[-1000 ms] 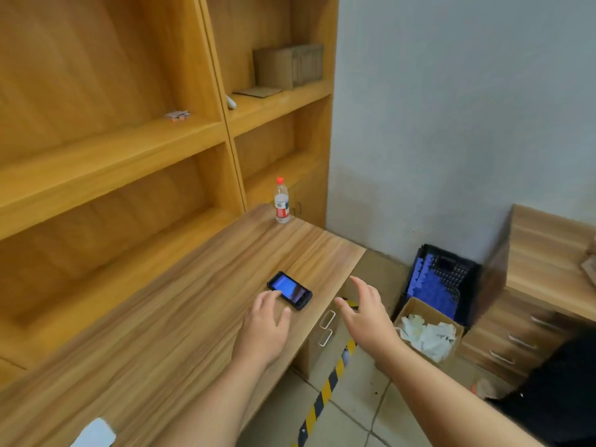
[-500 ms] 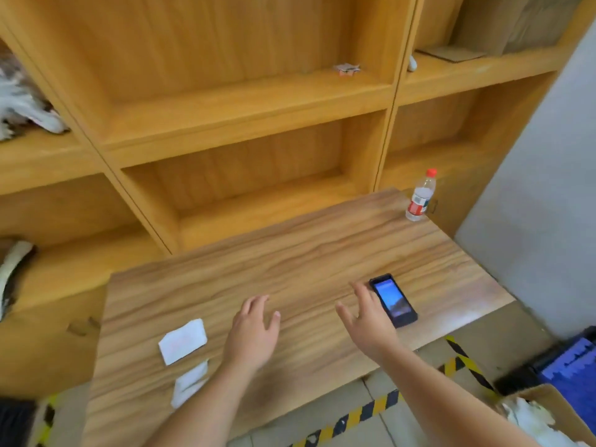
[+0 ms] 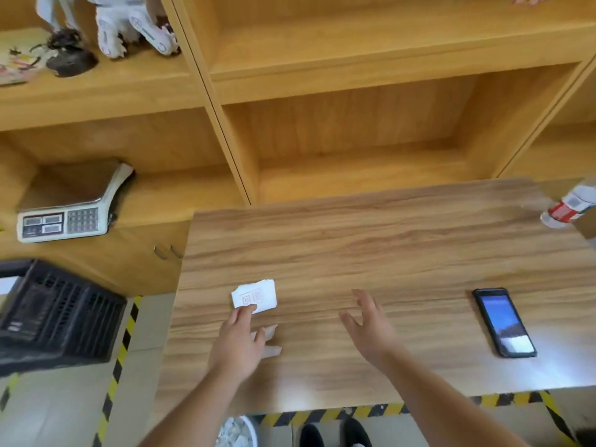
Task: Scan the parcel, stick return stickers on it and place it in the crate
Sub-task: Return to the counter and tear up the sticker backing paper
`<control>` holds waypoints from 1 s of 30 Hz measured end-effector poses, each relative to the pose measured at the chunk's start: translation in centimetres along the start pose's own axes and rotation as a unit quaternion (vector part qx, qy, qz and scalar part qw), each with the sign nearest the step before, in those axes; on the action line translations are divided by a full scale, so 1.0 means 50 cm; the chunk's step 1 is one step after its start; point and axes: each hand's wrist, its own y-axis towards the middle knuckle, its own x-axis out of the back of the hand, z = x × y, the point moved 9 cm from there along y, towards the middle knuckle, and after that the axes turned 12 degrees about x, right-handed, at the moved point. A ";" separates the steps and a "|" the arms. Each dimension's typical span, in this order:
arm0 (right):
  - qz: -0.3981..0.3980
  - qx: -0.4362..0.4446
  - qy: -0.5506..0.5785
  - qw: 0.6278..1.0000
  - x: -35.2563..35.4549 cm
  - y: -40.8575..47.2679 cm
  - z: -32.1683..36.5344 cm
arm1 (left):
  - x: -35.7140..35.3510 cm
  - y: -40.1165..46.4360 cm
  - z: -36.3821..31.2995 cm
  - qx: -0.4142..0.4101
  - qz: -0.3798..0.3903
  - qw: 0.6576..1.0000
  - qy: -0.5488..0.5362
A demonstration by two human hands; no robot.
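Reaching over the wooden table (image 3: 371,240), the person has two bare hands out above its near half. The left hand (image 3: 240,341) lies low by the near-left part of the tabletop, its fingertips touching the near edge of one white return sticker (image 3: 254,293) printed with faint red marks; whether it pinches the slip or only presses on it I cannot tell. A second white paper slip (image 3: 270,341) peeks out from under that same hand, just nearer the front edge, so two slips show in all. The right hand (image 3: 367,327) hovers near the middle of the table with fingers spread and relaxed, holding nothing and well apart from the stickers. One black phone (image 3: 503,322) lies flat with its screen lit toward the near-right corner. One plastic water bottle (image 3: 569,206) with a red and white label stands at the far-right edge, blurred and cut by the frame. No parcel shows anywhere in this view. Left of the table, lower down, sits one dark slatted crate (image 3: 54,312). Behind and beside the table rises a wooden shelf unit (image 3: 322,85); one weighing scale (image 3: 69,211) with two displays and a keypad rests on its lower-left shelf, and one white figurine (image 3: 135,24) stands on the upper-left shelf beside a small dark object (image 3: 69,58).
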 end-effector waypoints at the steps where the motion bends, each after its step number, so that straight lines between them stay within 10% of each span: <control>1: 0.013 0.000 0.000 1.000 -0.023 0.007 -0.001 | -0.006 0.004 0.019 0.012 0.003 1.000 0.006; 30: 0.186 0.109 -0.096 0.972 -0.298 0.043 0.038 | -0.165 0.019 0.072 -0.021 0.078 0.991 0.102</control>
